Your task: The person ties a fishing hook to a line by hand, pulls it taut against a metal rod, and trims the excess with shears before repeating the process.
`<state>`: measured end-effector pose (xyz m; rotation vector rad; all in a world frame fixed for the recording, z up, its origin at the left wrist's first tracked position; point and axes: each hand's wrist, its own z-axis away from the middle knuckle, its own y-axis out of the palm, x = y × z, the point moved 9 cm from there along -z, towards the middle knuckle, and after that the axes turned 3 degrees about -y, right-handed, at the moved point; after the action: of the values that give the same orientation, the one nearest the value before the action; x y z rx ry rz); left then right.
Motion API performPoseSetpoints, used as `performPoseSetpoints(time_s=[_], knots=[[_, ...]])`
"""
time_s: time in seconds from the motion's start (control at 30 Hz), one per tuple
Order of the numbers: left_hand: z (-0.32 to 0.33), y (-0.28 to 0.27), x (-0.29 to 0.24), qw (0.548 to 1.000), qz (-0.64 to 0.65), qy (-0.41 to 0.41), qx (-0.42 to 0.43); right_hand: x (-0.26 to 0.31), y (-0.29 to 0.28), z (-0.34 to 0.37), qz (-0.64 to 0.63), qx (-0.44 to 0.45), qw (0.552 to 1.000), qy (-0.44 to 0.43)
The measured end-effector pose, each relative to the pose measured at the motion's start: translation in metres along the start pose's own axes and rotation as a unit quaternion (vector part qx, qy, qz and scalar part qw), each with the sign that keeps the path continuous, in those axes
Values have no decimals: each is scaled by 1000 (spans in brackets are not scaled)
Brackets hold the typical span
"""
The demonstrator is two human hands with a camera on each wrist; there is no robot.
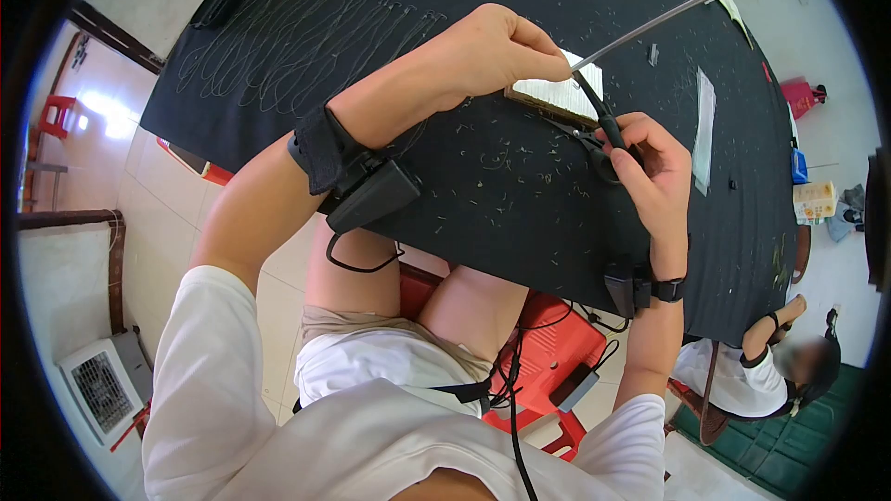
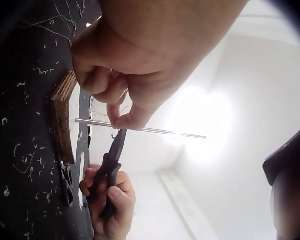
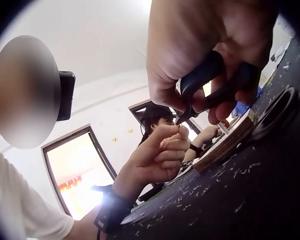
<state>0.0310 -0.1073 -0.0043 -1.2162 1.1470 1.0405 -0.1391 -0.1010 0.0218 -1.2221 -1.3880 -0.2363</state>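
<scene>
My left hand (image 1: 506,51) pinches a thin thread between thumb and forefinger beside a metal rod (image 1: 687,17). In the left wrist view, the rod (image 2: 175,133) rises from a white-topped block (image 2: 65,120) with brown layered sides and passes the fingertips. My right hand (image 1: 659,167) grips black-handled scissors (image 1: 608,125), fingers and thumb at the handle loops. Their blade tips meet the left fingertips; the right wrist view shows the scissors (image 3: 202,95) pointing at the left hand (image 3: 165,155). A second pair of scissors (image 2: 66,185) lies beside the block.
Looped threads (image 1: 297,37) are spread over the black table (image 1: 445,195) at the left, and small clippings are scattered around the block. A clear strip (image 1: 703,130) lies at the right. Another person (image 1: 742,380) sits at the lower right in the head view.
</scene>
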Motion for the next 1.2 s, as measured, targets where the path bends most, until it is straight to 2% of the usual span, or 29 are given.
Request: performPoseSetpoints(time_s=[0.07, 0.1, 0.17, 0.4, 0.5, 0.67, 0.8, 0.87, 0.93, 0.97, 1.0, 1.03, 1.07, 1.1, 1.13, 1.17, 1.2], knots=[[1, -1, -2, 1000, 13, 3, -2, 4, 3, -1, -77, -1, 997, -1], [1, 1, -3, 1000, 26, 0, 10, 5, 2, -1, -77, -1, 997, -2], [2, 1, -5, 999, 40, -2, 20, 1, 5, -1, -134, 19, 990, 28], [5, 6, -7, 998, 58, -9, 33, -8, 7, -1, -171, 36, 984, 30], [6, 9, -5, 995, 85, -22, 52, -16, 10, 0, -193, 46, 978, 61], [8, 12, -4, 988, 122, -39, 85, -15, 18, -1, -290, 64, 953, 56], [3, 14, -5, 993, 89, 11, 71, -10, 16, 1, -287, 45, 955, 62], [-2, 12, 3, 996, 68, 36, 55, 5, 7, 2, -335, 40, 941, 7], [0, 21, 17, 996, 9, -28, 89, 28, -14, 3, -330, -3, 942, -61], [0, 21, 16, 996, 9, -26, 87, 34, -26, 5, -342, -24, 935, -93], [3, 20, 7, 997, -5, -6, 76, 38, -32, 4, -402, -50, 907, -117], [5, 20, 0, 997, -19, 13, 70, 35, -38, 5, -400, -61, 907, -118], [4, 25, 2, 996, -23, 14, 81, 22, -51, 5, -251, -127, 957, -68], [2, 25, 7, 998, -6, 12, 69, 10, -66, 7, -95, -187, 978, -13], [2, 23, 7, 998, 11, 10, 55, 7, -65, 3, -24, -173, 982, -76], [1, 24, 7, 998, 6, 11, 62, 3, -67, 4, 147, -178, 970, -79], [2, 21, 8, 999, 0, -15, 48, 9, -60, 2, 210, -180, 958, -79]])
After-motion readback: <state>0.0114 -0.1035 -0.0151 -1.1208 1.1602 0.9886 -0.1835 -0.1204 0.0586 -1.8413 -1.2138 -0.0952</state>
